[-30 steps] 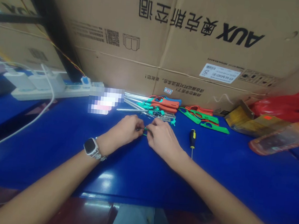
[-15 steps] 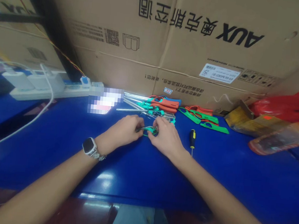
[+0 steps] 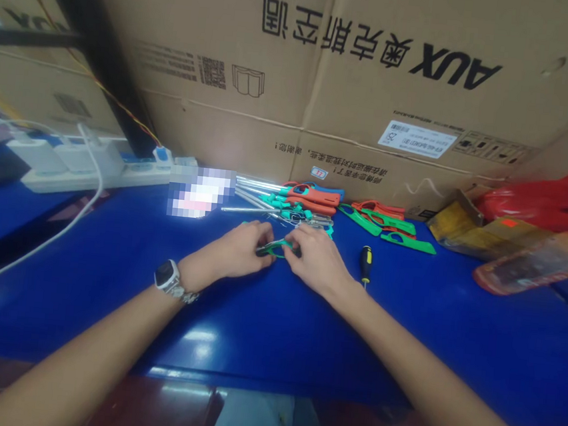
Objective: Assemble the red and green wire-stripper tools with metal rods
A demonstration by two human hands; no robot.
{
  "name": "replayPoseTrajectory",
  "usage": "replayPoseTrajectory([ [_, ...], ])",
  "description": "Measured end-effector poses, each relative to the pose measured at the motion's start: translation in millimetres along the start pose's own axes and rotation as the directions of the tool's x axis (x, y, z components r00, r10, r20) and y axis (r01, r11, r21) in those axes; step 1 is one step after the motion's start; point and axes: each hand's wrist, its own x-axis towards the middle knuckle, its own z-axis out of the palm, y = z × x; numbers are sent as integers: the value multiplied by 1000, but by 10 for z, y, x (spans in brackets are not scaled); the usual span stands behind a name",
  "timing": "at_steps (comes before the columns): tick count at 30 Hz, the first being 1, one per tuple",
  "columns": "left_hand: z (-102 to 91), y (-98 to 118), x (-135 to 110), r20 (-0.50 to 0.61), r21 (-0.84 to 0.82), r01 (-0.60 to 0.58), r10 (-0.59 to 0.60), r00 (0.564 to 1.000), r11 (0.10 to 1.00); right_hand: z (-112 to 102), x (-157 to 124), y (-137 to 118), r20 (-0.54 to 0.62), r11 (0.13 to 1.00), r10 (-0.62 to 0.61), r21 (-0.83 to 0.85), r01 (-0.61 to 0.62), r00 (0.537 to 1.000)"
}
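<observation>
Between my two hands is a green long-nosed lighter (image 3: 278, 246), mostly covered by my fingers. My left hand (image 3: 243, 249), with a watch on its wrist, is closed on the lighter's left end. The fingers of my right hand (image 3: 317, 258) pinch its right end. Just beyond them lie lighter parts: long metal tubes (image 3: 258, 185), teal pieces and wires. Orange lighters (image 3: 313, 196) are stacked behind these. Green handle shells (image 3: 408, 242) and orange ones lie farther right. A yellow-and-black screwdriver (image 3: 366, 264) rests to the right of my right hand.
A large cardboard box (image 3: 355, 99) stands along the back of the blue table (image 3: 232, 328). At left are a white power strip (image 3: 131, 177) with chargers and a trailing cable. A red bag (image 3: 556, 199) and a small open carton (image 3: 457, 219) sit at right.
My fingers have shifted slightly around the green lighter, and more of its green body shows between them. Both hands stay in nearly the same place.
</observation>
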Motion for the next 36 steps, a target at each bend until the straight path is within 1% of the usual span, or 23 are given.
replayPoseTrajectory([
  [4, 27, 1, 0, -1, 11, -9, 9, 1000, 1000, -39, -1, -13, 19, 996, -29, -80, 31, 999],
  [9, 76, -21, 27, -22, -17, 68, -69, 997, 998, -15, -20, -20, 3, 990, -51, -134, 51, 999],
  [14, 111, -36, 45, -34, -11, 156, -156, 987, 988, -29, -7, -7, 31, 977, -98, -187, 102, 995],
  [17, 110, -32, 43, -29, -15, 166, -166, 986, 986, -64, -2, 5, 43, 969, -138, -201, 144, 989],
  [19, 108, -28, 40, -32, -17, 165, -165, 986, 986, -76, -4, 6, 45, 968, -141, -201, 148, 989],
  [22, 111, -29, 39, -43, -6, 165, -165, 985, 986, -61, -19, -14, 40, 975, -105, -190, 111, 994],
  [27, 127, -40, 39, -47, 3, 158, -158, 986, 987, -7, -52, -86, 23, 990, -6, -143, 9, 1000],
  [31, 136, -30, 38, -47, 12, 161, -161, 986, 987, 4, -62, -139, 41, 991, 69, -120, -63, 997],
  [36, 132, -13, 37, -42, 20, 163, -162, 986, 986, -23, -48, -182, 81, 988, 98, -129, -87, 992],
])
